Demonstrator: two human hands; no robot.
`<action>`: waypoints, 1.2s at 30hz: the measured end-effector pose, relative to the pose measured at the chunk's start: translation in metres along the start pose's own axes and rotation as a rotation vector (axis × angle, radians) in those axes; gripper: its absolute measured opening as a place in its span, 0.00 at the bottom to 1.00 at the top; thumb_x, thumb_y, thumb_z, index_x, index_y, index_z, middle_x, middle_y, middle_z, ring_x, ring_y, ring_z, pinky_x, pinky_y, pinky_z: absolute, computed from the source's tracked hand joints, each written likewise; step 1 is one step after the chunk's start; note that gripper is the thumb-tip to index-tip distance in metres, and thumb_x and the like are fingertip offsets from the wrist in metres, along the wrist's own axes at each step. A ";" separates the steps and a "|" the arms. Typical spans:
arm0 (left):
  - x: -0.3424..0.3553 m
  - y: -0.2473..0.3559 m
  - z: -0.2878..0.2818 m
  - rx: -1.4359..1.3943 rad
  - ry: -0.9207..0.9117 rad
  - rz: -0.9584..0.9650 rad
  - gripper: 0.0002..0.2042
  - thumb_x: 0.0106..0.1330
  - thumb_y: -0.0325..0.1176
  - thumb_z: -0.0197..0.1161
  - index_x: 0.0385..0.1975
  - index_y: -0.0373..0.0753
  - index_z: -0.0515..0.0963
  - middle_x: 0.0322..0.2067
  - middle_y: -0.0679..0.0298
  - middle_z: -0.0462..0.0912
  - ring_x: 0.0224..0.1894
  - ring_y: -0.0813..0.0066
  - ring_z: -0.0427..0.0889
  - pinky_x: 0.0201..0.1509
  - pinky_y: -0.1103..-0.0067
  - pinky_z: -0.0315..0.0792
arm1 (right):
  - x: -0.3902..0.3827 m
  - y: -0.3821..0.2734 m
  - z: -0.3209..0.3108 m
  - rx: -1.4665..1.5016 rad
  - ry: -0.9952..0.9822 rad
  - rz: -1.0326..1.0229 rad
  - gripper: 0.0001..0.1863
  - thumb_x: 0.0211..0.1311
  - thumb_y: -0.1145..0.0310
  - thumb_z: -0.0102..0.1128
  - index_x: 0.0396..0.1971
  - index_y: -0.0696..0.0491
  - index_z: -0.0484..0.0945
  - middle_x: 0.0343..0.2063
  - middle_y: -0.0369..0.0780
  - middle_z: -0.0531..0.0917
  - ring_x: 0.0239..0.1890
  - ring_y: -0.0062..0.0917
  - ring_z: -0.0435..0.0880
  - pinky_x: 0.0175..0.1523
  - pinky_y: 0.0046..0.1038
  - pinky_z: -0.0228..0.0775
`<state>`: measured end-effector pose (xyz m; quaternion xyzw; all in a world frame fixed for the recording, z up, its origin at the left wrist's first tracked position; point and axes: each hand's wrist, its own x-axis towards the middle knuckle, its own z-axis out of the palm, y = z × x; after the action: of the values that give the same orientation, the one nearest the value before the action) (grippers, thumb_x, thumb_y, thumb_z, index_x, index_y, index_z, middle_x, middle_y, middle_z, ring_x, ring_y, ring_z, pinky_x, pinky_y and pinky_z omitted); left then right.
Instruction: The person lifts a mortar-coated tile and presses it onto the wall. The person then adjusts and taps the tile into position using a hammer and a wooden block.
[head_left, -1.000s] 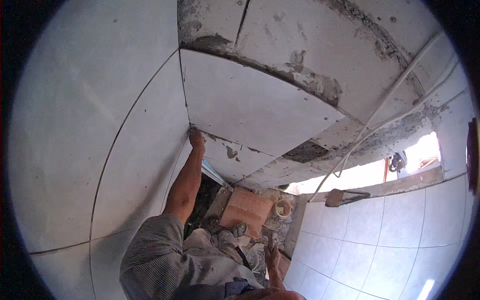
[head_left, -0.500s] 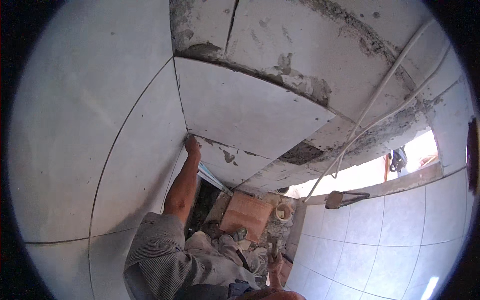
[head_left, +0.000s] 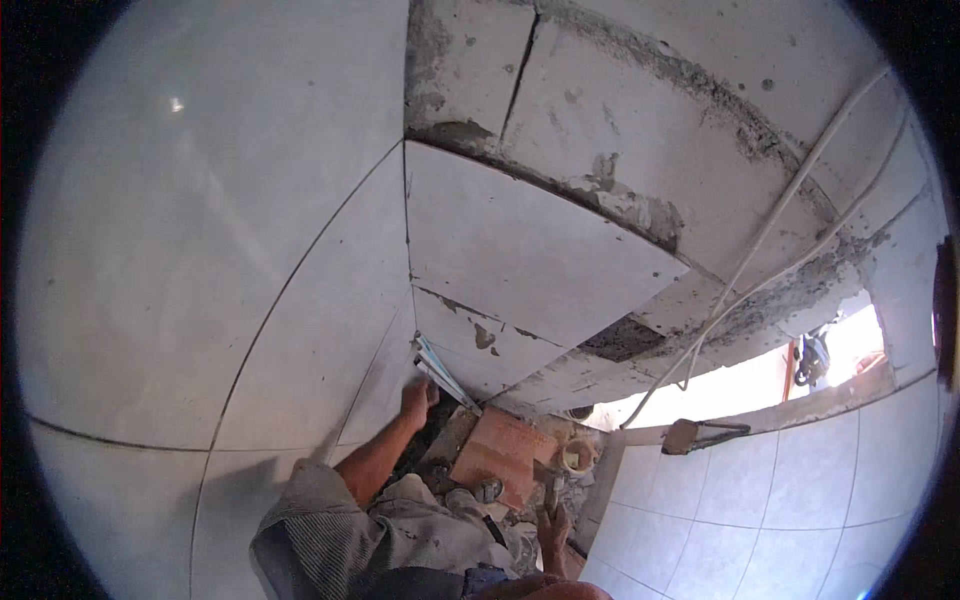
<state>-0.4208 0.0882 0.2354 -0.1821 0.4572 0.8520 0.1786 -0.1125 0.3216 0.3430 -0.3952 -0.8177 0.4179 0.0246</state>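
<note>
Left hand [head_left: 420, 395]: low by the left wall, back of hand up, fingers bent in, roughly half closed. Can't tell if anything's in it.

Strip [head_left: 446, 376] (pale, bluish-white, long and thin) is just beyond it. Long axis slants: left end up at the wall corner, right end lower, by the slab's far edge. Contact between hand and strip: can't tell.

Right hand [head_left: 553, 527]: well apart from the left, nearer and to the right, fingers curled round a slim tool [head_left: 556, 491]. Tool's long axis runs near to far, free end pointing far; too small to say what kind.

Between the hands, on the floor: reddish slab [head_left: 495, 455], a shoe [head_left: 489, 490] at its near edge. Bucket [head_left: 578, 457] just right of the slab, rubble around it.

Farther out: big pale tile [head_left: 530, 250] on the far wall, above the strip, meeting the left wall [head_left: 170, 260] at the corner. Bare patchy wall above it. White cable [head_left: 765, 225] hangs on the right, in front of a bright opening [head_left: 735, 385]. Brown block [head_left: 680, 437] with a loop handle sits atop the right wall [head_left: 775, 500], loop toward the right.
</note>
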 end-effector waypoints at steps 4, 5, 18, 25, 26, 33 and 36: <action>-0.039 -0.004 0.020 0.045 -0.029 -0.071 0.13 0.59 0.40 0.55 0.19 0.43 0.63 0.15 0.70 0.63 0.15 0.80 0.60 0.17 0.82 0.54 | 0.025 -0.040 0.008 0.305 0.008 -0.237 0.16 0.50 0.60 0.56 0.29 0.58 0.70 0.24 0.40 0.73 0.28 0.26 0.70 0.32 0.30 0.63; -0.042 0.004 0.025 0.098 -0.110 0.039 0.13 0.59 0.40 0.55 0.19 0.42 0.63 0.16 0.68 0.64 0.18 0.79 0.64 0.19 0.82 0.57 | 0.029 -0.051 0.013 0.480 0.005 -0.313 0.16 0.50 0.60 0.56 0.30 0.59 0.70 0.25 0.39 0.72 0.29 0.24 0.70 0.33 0.29 0.63; -0.058 0.304 0.287 0.639 -0.290 1.546 0.10 0.58 0.35 0.54 0.32 0.33 0.70 0.26 0.53 0.74 0.30 0.54 0.74 0.35 0.72 0.67 | 0.060 -0.262 -0.067 1.313 0.237 -0.787 0.11 0.58 0.65 0.45 0.38 0.55 0.64 0.39 0.44 0.72 0.41 0.31 0.71 0.47 0.33 0.63; -0.017 0.308 0.321 0.984 -0.079 1.951 0.08 0.56 0.35 0.56 0.28 0.37 0.71 0.24 0.55 0.74 0.28 0.55 0.74 0.31 0.68 0.67 | 0.079 -0.270 -0.138 1.239 0.604 -0.717 0.17 0.58 0.59 0.47 0.43 0.54 0.62 0.42 0.42 0.71 0.45 0.30 0.70 0.41 0.29 0.68; -0.015 0.308 0.322 0.963 -0.075 2.020 0.08 0.55 0.35 0.56 0.28 0.38 0.71 0.23 0.55 0.74 0.27 0.56 0.74 0.30 0.67 0.67 | 0.093 -0.264 -0.148 0.862 0.860 -0.828 0.17 0.58 0.60 0.46 0.43 0.54 0.62 0.42 0.42 0.71 0.44 0.30 0.71 0.39 0.28 0.69; -0.009 0.308 0.320 1.232 0.024 1.791 0.09 0.54 0.36 0.57 0.28 0.38 0.71 0.19 0.56 0.74 0.23 0.57 0.74 0.27 0.68 0.68 | 0.166 -0.261 -0.196 1.523 0.605 -0.675 0.10 0.58 0.63 0.45 0.34 0.55 0.67 0.34 0.40 0.75 0.37 0.24 0.73 0.34 0.24 0.67; 0.004 0.314 0.313 1.152 0.092 2.010 0.09 0.54 0.37 0.57 0.27 0.37 0.70 0.20 0.56 0.74 0.22 0.57 0.74 0.26 0.67 0.69 | 0.200 -0.266 -0.202 1.677 0.450 -0.587 0.08 0.56 0.65 0.46 0.31 0.54 0.68 0.30 0.40 0.74 0.32 0.25 0.73 0.33 0.22 0.66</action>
<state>-0.6182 0.1903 0.6189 0.3408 0.7221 0.2680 -0.5391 -0.3414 0.4997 0.6032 -0.0962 -0.2900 0.7647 0.5674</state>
